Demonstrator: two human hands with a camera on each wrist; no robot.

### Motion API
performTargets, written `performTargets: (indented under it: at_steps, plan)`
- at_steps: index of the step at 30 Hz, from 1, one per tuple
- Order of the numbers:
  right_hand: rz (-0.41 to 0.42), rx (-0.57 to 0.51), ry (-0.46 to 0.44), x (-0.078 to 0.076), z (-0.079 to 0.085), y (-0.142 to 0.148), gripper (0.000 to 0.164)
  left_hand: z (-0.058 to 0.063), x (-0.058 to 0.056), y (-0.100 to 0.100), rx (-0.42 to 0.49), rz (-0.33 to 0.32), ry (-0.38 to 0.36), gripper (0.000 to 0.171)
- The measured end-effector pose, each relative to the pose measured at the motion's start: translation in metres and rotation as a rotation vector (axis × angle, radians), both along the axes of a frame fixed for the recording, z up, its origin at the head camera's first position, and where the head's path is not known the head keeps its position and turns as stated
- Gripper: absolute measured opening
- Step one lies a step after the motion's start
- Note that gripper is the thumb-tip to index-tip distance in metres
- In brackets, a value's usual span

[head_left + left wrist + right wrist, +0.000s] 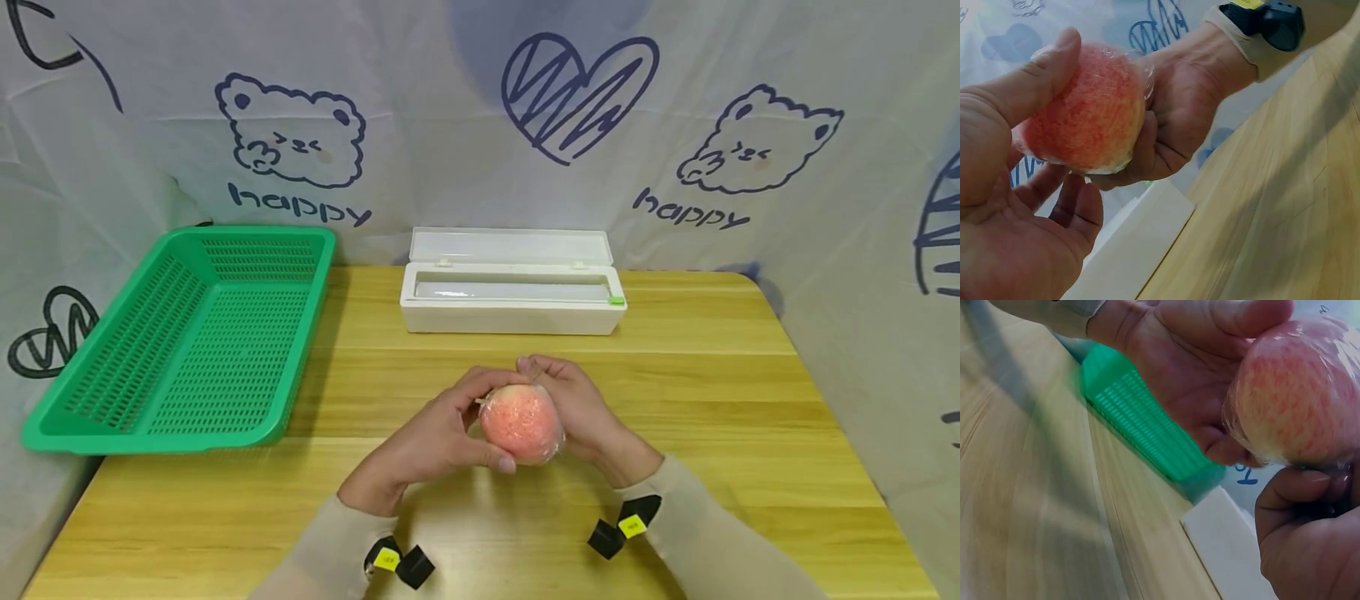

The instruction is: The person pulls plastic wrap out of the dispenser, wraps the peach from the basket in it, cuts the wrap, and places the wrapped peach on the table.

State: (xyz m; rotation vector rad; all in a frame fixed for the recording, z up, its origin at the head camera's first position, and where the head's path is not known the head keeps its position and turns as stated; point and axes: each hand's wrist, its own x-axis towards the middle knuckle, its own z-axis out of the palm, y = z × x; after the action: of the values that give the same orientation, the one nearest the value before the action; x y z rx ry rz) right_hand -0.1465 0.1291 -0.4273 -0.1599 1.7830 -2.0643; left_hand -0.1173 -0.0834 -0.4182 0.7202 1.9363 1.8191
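An apple (521, 423), red and pale yellow, is wrapped in clear cling film and held above the table. My left hand (457, 429) grips it from the left, thumb on the near side and fingers at the far side. My right hand (573, 404) is against its far right side. In the right wrist view, the right thumb and fingers (1300, 494) pinch the film at the apple's underside. The left wrist view shows the film (1110, 167) bunched beneath the apple (1094, 106); the pinched part itself is largely hidden by the fingers.
A white cling film box (513, 317) with its lid raised stands at the back of the wooden table (712, 400). To the left is a green perforated basket (303, 367). Behind everything hangs a pale cloth (442, 125) with drawn bears and hearts.
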Motion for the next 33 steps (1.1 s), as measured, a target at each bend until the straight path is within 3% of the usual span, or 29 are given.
performTargets:
  at_steps: [4, 6, 10, 14, 17, 20, 22, 25, 27, 30, 33]
  plan:
    - [0.048, -0.025, -0.003, 0.001, -0.002, 0.004, 0.028, -0.002, -0.003, -0.003, 0.016, -0.006, 0.002, 0.083]
    - [0.063, 0.016, -0.019, 0.002, -0.002, 0.005, 0.026, -0.002, -0.003, -0.004, 0.023, -0.01, -0.011, 0.083]
    - [0.139, 0.019, -0.105, 0.005, 0.0, 0.006, 0.035, 0.0, -0.004, -0.006, 0.013, -0.024, -0.004, 0.082]
    - [0.284, -0.111, -0.172, 0.005, 0.001, 0.006, 0.054, -0.001, -0.004, -0.008, -0.079, -0.003, 0.111, 0.082]
    - [0.333, -0.115, -0.194, 0.002, 0.0, 0.007, 0.066, -0.001, -0.004, -0.009, -0.205, 0.06, 0.239, 0.082]
    - [0.238, 0.003, -0.182, -0.003, 0.0, 0.007, 0.066, -0.001, -0.005, -0.008, -0.322, 0.119, 0.308, 0.083]
    - [0.115, 0.138, -0.138, -0.006, -0.001, 0.006, 0.061, 0.001, -0.004, -0.006, -0.338, 0.122, 0.261, 0.087]
    - [-0.013, 0.323, -0.025, -0.009, -0.003, 0.0, 0.054, 0.002, -0.005, -0.001, -0.329, 0.131, 0.133, 0.091]
    - [-0.043, 0.435, 0.075, -0.009, -0.005, -0.005, 0.052, 0.002, -0.004, 0.004, -0.329, 0.161, 0.063, 0.09]
    - [-0.062, 0.555, 0.194, -0.006, -0.007, -0.011, 0.052, -0.001, -0.004, 0.013, -0.374, 0.231, 0.071, 0.079]
    - [-0.075, 0.579, 0.204, -0.006, -0.008, -0.012, 0.051, -0.003, -0.004, 0.017, -0.404, 0.297, 0.091, 0.066]
